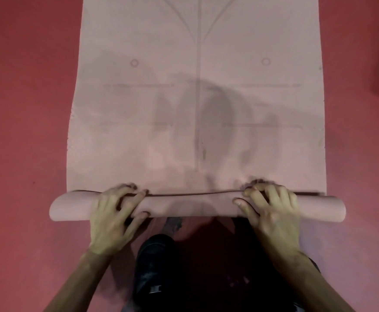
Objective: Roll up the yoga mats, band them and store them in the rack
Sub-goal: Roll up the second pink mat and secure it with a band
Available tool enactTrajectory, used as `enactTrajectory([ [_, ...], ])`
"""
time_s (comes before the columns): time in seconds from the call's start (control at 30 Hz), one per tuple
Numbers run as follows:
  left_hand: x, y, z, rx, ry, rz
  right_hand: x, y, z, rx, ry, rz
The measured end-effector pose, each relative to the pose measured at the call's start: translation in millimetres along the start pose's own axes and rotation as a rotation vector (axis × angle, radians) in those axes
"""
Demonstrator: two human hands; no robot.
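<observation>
I judge I'm early in rolling: my left hand (116, 210) and right hand (271, 210), well apart, both clamp over the roll (190, 206) at the near end of the mat (197, 109), whose far part lies flat, so the next move needs an even, tight push away.

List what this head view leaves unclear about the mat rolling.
Head view:
- Far end of the mat: cut off by top edge.
- Inner turns of the roll: hidden by its outer layer.
- Fingertips of the left hand: motion-blurred.
- The rack and bands: out of frame.
</observation>
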State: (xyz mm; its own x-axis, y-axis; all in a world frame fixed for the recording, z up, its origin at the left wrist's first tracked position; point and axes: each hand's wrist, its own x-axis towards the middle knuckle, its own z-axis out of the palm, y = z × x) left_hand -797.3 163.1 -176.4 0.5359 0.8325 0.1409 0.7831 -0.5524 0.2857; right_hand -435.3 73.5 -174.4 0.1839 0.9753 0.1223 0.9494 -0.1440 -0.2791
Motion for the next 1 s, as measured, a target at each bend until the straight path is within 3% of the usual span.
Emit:
enactTrajectory([
  [0.17,21,-4,2,0.082,0.006,-0.026,0,4,-5,-0.069,0.109,-0.022],
  [0.27,35,-6,2,0.013,0.003,-0.055,5,2,-4,-0.065,0.147,-0.016],
  [0.37,47,-6,0,-0.042,0.052,-0.088,6,8,-3,-0.02,0.124,-0.06],
  [0.47,49,-3,2,0.116,0.161,-0.021,2,17,-6,0.047,0.049,-0.164],
  [0.57,42,14,11,0.199,0.243,-0.14,-1,17,-4,-0.054,-0.014,-0.166],
  [0.67,37,37,17,0.024,0.268,-0.279,-4,10,2,-0.142,-0.023,-0.093],
  [0.83,45,78,22,0.027,0.062,-0.053,-2,9,7,-0.157,0.007,-0.049],
  [1.0,53,73,35,0.07,0.022,-0.092,4,5,6,-0.216,0.033,-0.047],
])
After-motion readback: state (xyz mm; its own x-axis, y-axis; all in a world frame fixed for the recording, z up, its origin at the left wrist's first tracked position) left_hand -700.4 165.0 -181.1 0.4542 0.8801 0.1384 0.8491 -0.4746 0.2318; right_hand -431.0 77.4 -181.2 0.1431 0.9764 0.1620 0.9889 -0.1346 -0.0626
